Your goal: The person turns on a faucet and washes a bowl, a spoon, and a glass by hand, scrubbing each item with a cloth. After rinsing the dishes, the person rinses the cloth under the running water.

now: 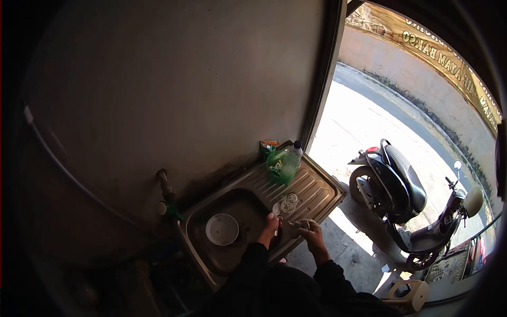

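Observation:
Over the right rim of the sink basin (198, 269), my left hand (271, 226) is closed, thumb up. A small pale bit shows at its fingers, but I cannot tell what it holds. My right hand (315, 239) is beside it, near the front edge of the metal drainboard (326, 191). Its fingers are closed on a crumpled greyish-beige cloth (303, 224). Just beyond my hands, several clear glasses (289, 202) lie close together on the drainboard. A round pale metal bowl (222, 229) sits in the basin.
A green container (278, 171) and a clear bottle with a dark cap (291, 160) stand at the drainboard's far end, by the wall. The green-handled tap (168, 208) is at the left. Outside the doorway a scooter (393, 182) is parked; a beige jerrycan (409, 296) stands lower right.

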`<state>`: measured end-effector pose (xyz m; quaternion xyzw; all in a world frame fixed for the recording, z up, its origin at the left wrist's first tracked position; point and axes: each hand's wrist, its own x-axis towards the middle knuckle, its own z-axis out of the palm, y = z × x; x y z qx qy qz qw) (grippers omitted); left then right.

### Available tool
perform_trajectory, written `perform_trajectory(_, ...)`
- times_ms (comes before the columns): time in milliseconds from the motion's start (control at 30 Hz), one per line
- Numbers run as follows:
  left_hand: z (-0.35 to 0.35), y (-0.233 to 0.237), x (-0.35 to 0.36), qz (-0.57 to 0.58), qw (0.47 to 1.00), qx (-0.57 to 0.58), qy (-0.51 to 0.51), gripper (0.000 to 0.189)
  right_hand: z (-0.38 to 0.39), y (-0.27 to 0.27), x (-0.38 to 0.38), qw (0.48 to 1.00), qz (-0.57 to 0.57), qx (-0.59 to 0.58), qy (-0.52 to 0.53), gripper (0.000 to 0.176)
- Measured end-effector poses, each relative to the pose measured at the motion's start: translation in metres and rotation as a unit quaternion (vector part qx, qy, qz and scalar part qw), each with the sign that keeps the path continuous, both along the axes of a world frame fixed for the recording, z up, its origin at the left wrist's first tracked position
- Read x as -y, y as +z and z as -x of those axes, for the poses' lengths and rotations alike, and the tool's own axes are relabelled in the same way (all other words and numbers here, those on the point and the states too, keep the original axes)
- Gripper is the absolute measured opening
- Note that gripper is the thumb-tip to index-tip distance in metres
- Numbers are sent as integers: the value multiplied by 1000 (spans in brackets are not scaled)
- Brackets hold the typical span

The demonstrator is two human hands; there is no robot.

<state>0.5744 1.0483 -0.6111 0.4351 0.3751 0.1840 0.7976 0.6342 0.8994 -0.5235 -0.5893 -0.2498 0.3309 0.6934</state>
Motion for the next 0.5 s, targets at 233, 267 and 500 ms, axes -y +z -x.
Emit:
perform_trajectory(233,-44,-20,-22,-191,965,-165,-68,32,-14,1,4,995,1,-101,-1,23)
perform_trajectory(267,-44,-21,-20,-182,967,-171,-55,32,-16,-6,3,994,9,-104,15,23)
perform_trajectory(500,39,-13,-25,-259,951,-74,152,51,-7,4,-25,964,-28,-263,-7,24)
